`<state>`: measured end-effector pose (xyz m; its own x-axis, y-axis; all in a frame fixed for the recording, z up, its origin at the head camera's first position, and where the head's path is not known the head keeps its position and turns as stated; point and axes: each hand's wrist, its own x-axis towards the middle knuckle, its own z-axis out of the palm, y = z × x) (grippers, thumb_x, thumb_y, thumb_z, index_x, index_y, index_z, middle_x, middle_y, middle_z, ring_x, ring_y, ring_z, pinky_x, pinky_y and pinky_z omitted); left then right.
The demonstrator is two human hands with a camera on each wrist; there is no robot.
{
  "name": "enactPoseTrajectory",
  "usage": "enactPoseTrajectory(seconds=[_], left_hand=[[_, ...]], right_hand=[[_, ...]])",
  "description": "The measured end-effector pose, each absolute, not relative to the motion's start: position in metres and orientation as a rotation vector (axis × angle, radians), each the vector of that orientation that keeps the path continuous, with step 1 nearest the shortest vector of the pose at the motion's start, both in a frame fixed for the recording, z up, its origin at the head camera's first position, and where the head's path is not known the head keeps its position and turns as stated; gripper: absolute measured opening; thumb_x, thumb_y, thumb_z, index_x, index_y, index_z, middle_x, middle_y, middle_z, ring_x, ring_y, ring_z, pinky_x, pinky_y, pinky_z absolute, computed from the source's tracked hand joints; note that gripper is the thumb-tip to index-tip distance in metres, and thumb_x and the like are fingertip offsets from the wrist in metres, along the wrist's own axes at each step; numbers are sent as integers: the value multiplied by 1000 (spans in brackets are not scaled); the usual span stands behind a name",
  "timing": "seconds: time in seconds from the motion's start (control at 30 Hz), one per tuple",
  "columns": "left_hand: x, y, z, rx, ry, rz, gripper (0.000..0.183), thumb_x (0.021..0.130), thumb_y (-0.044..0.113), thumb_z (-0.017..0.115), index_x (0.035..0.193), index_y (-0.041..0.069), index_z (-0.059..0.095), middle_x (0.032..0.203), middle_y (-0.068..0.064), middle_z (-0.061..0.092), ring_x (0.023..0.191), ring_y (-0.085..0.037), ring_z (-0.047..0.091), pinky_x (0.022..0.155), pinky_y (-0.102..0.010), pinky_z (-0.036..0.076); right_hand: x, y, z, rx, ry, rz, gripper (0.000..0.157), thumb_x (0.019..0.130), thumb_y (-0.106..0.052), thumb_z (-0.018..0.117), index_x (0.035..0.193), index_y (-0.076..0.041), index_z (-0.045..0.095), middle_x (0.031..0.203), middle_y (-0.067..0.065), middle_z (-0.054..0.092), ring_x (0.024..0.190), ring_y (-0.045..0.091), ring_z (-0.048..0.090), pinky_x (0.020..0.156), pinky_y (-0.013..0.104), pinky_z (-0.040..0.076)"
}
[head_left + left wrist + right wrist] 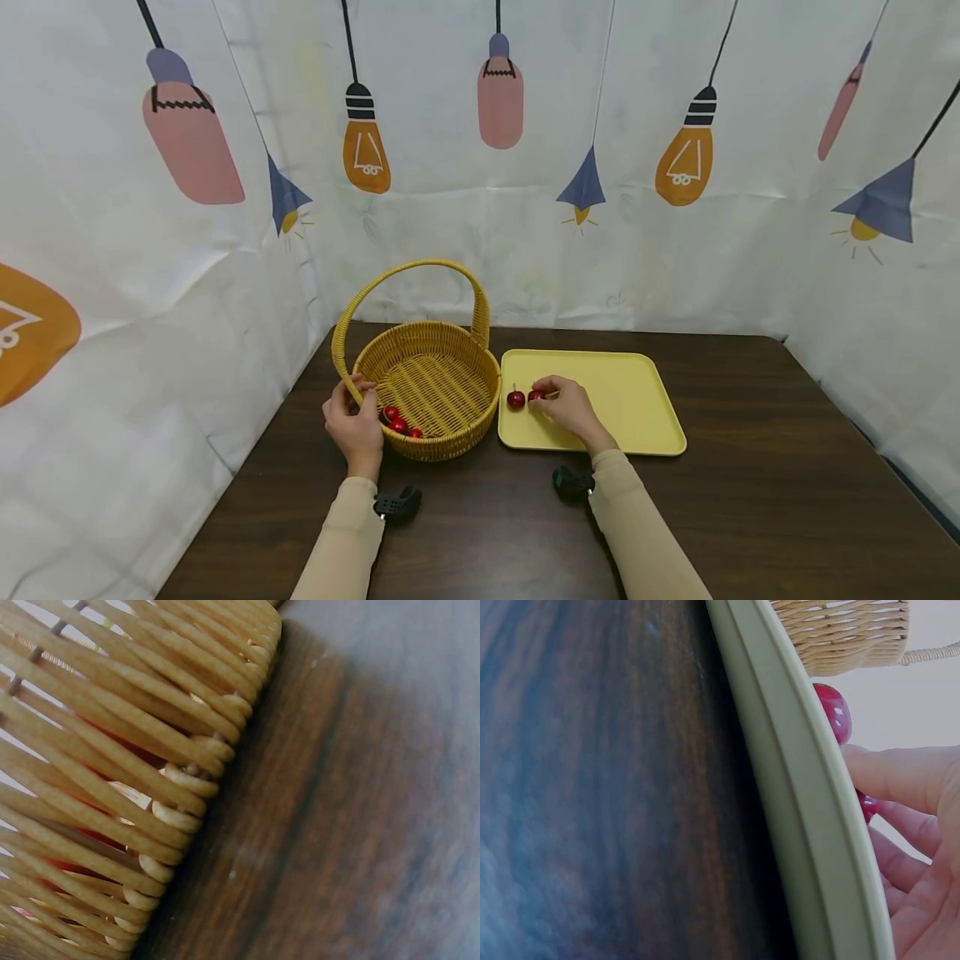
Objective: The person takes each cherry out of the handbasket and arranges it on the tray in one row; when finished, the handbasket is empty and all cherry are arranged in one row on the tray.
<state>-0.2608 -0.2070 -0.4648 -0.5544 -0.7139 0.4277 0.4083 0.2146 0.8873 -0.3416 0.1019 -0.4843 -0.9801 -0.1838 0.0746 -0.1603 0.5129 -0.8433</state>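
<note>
No words, labels, brands or numbers can be read in any view; the backdrop curtain (480, 208) carries only drawn light bulbs and lamps, and the basket (420, 387) and tray (630, 400) are unmarked

A staged recording booth

White sheets (480, 250) printed with cartoon light bulbs wall off a dark wooden table (750, 500) on three sides.

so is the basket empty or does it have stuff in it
Not empty: three red cherries lie inside the basket, near its front-left wall.
</note>
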Motion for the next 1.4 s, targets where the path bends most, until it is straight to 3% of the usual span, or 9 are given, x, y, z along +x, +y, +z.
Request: enactPoseTrajectory(seconds=[0.2,0.77,1.0,1.13,1.4], left_hand=[[-261,-207,-465,283,-1562,-1514,23,87,-4,62,109,-10,64,99,-25,59,86,-8,53,77,-29,41],[-260,-208,-467,289,-1565,-1527,25,88,-3,62,112,-8,64,101,-24,58,85,-10,54,78,-31,41],[-262,-205,-465,292,-1556,-1497,23,87,-5,62,109,-7,64,98,-25,59,85,-7,52,76,-24,41],[-263,-205,-465,291,-1554,-1494,20,87,-5,62,107,-5,65,98,-25,59,85,-6,52,77,-28,41],[-262,-206,-465,291,-1543,-1491,21,86,-7,62,106,-4,66,97,-28,61,88,-8,52,78,-30,41]], right_hand=[[-341,103,-484,-325,2703,-1491,28,85,-15,75,111,-7,70,105,6,69,90,21,64,68,30,50],[-344,109,-482,-328,2644,-1532,28,86,-18,75,110,-6,69,101,5,69,86,18,65,67,31,51],[-345,120,-475,-252,2722,-1615,27,93,-23,66,113,-6,69,105,9,67,84,23,65,64,31,53],[-341,115,-464,-247,2801,-1678,25,96,-23,62,110,-4,70,100,10,67,83,27,64,65,31,54],[-324,78,-443,-503,2805,-1836,14,95,-18,64,101,-9,73,93,4,71,72,16,62,63,28,49]])
